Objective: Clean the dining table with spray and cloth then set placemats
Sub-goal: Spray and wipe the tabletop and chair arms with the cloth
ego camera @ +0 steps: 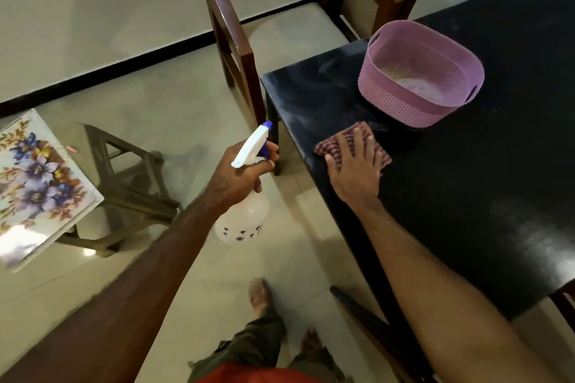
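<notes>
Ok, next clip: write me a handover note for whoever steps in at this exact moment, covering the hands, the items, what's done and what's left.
Left hand: grips the spray bottle by its neck, held off the table's corner over the floor.
Right hand: flat, pressing the checked cloth onto the black table near its corner.
Pink basket stands on the table just beyond the cloth.
Floral placemats lie on a stool to the left, off the table.
Done: wiping is under way; smears show near the corner.
Left: wipe the rest, probably including under the basket, then lay the placemats.
</notes>
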